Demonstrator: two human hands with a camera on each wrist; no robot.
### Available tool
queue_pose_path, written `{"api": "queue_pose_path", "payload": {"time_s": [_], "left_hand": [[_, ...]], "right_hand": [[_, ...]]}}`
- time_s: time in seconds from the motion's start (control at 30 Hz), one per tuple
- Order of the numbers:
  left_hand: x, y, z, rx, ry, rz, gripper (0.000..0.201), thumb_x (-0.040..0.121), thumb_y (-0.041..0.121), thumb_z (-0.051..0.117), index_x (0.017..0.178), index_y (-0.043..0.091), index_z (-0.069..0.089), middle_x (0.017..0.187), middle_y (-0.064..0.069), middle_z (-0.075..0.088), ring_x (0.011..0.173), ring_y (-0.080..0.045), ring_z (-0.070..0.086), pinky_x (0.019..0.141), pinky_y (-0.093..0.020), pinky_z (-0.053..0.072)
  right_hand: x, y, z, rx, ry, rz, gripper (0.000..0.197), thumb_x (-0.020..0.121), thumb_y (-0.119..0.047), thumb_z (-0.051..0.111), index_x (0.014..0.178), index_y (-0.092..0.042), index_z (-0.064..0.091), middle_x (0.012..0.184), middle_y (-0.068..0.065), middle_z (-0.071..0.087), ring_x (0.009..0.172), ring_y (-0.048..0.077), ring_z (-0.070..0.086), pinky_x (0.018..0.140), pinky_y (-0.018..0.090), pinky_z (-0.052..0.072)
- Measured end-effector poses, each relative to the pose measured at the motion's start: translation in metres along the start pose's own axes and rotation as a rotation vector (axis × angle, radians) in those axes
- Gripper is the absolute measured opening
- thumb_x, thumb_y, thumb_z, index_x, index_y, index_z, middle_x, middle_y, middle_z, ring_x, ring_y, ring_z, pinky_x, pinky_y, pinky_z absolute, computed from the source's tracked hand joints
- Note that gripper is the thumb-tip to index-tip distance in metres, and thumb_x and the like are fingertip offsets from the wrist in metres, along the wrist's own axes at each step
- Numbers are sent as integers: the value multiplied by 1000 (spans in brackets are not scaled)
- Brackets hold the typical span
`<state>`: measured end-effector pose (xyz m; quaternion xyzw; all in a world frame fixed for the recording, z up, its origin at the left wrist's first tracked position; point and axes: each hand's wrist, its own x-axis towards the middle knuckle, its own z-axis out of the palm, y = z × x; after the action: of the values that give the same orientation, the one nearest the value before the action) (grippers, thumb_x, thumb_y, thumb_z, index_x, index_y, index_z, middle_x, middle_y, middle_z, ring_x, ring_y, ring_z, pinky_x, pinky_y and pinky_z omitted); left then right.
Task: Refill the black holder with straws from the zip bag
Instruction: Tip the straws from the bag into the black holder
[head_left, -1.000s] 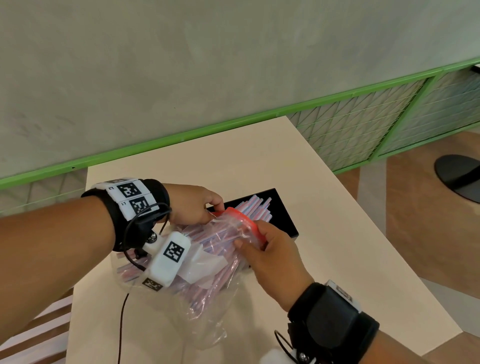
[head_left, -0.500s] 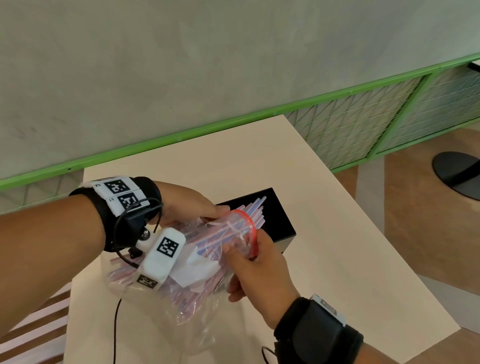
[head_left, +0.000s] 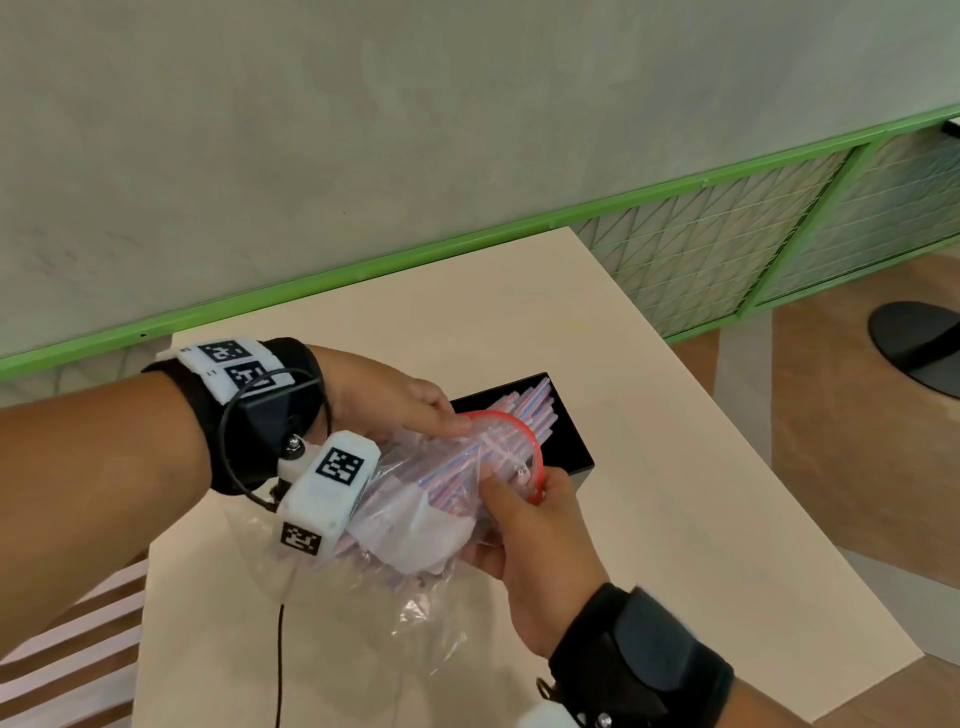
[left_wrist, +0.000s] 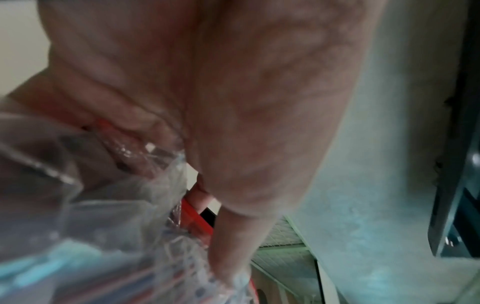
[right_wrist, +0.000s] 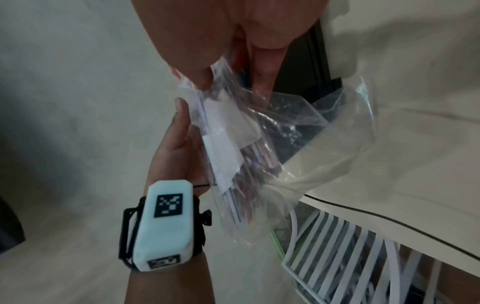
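A clear zip bag (head_left: 415, 499) with a red zip rim (head_left: 519, 423) is held tilted over the table, its mouth aimed at the black holder (head_left: 569, 441). Striped pink and blue straws (head_left: 530, 402) poke out of the mouth over the holder's open top. My left hand (head_left: 395, 400) pinches the far side of the rim. My right hand (head_left: 530, 525) grips the near side of the bag just below the rim. In the right wrist view the bag (right_wrist: 259, 144) hangs with straws (right_wrist: 249, 164) and a white paper slip inside. In the left wrist view my left fingers (left_wrist: 246, 185) press on the crinkled plastic.
The cream table (head_left: 675, 519) ends close on the right and at the front. A green-framed mesh railing (head_left: 727, 244) and a grey wall stand behind. A thin black cable (head_left: 280, 665) hangs at the front left, and white slats (head_left: 67, 649) lie lower left. A black round base (head_left: 919, 345) sits on the floor.
The bag's mouth has opened wider into a round ring and swung toward the holder. My right hand has slid lower along the bag's near side, and the straws reach further over the holder.
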<state>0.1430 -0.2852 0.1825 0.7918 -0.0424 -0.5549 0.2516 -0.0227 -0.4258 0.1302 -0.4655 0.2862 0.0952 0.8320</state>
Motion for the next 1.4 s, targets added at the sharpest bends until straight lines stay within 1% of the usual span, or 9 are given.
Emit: {"api": "queue_pose_path", "payload": {"time_s": [0.17,0.3,0.5,0.6,0.73,0.9,1.0,1.2,1.4], "left_hand": [[1,-8,-4,12,122,52,45,74,44,80,113,30,63,94,-15,67,76,-28,52,69,-37,43],[-3,-16,-5,102,232,26,22,90,30,70,110,21,66,66,-1,65,48,-14,47,46,-23,39],[-9,-7,3,77,213,-5,43,78,56,73,108,25,67,56,7,59,48,-12,47,48,-23,39],[-7,5,13,371,329,1,43,78,61,70,102,25,67,69,12,63,57,-7,53,52,-23,40],[-1,14,20,472,467,76,35,80,53,72,97,22,66,78,6,67,62,-12,59,55,-26,46],[-11,3,11,254,270,160,44,82,54,70,121,39,60,111,5,72,96,-20,71,88,-37,58],[-23,-6,7,179,204,164,51,86,49,69,133,38,51,121,7,65,85,-10,68,76,-28,57],[-44,-39,9,58,288,128,76,70,73,67,138,49,44,129,13,49,111,-9,61,79,-30,60],[-72,-67,41,-222,613,102,35,90,63,44,119,46,54,116,6,62,99,-27,65,73,-40,58]], "right_hand": [[-12,-4,6,15,-137,86,42,90,-25,78,123,-23,52,114,18,75,80,36,77,74,56,64],[-14,-5,6,32,-130,119,39,94,-18,74,125,-19,50,111,19,77,78,37,79,71,53,65],[-9,-4,13,-17,-96,125,18,107,-23,51,122,-12,52,104,25,77,82,45,78,59,43,65],[-9,-5,16,-16,-105,152,17,106,-26,52,118,-14,52,86,21,70,66,37,75,57,41,64],[-13,-2,14,-105,-164,95,51,82,-30,85,117,-25,48,106,16,76,64,27,73,64,44,64],[-10,0,12,-160,-100,31,60,77,-16,90,116,-26,45,113,11,73,77,32,79,63,46,64],[-8,1,12,-125,-72,13,51,84,-17,84,117,-22,45,113,12,74,82,34,80,66,57,65],[-6,4,13,-117,-58,9,62,76,-17,90,119,-23,46,114,11,72,86,32,80,66,56,65],[-4,9,13,-112,-64,-4,57,79,-9,87,116,-22,46,114,10,70,88,28,80,66,53,66]]}}
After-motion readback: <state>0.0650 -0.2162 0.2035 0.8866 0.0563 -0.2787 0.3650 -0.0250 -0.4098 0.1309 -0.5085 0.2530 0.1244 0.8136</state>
